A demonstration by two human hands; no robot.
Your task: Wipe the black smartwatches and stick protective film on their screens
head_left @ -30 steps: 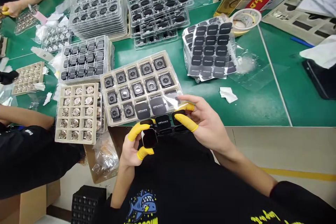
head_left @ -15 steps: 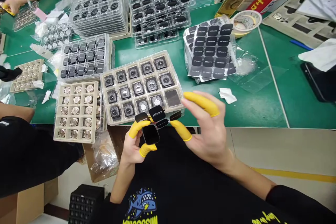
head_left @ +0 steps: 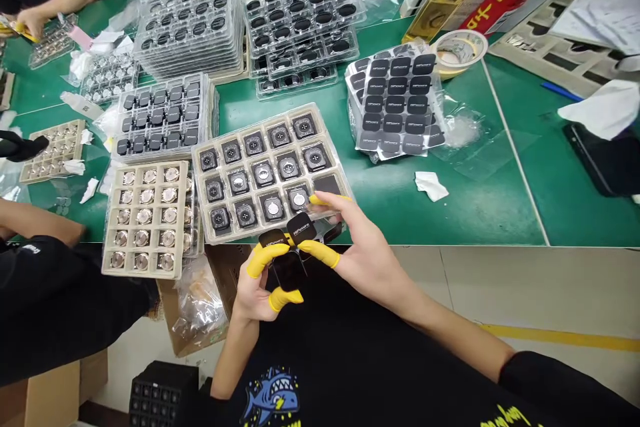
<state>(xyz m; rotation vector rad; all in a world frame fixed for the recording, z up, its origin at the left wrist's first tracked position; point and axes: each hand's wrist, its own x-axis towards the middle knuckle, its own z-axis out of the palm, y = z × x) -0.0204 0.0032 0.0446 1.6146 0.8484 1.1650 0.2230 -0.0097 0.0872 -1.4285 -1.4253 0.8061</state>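
Right hand (head_left: 363,250) nearer, watch (head_left: 290,273) in left hand (head_left: 254,288)

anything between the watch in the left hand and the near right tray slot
Yes: black labels just beyond the watch, and the right hand, which overlaps the near edge of the slot.

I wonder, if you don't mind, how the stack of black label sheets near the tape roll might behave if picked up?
The label sheets look thin, so one would probably bend easily. They lie unevenly overlapped, so the stack might slide apart when lifted.
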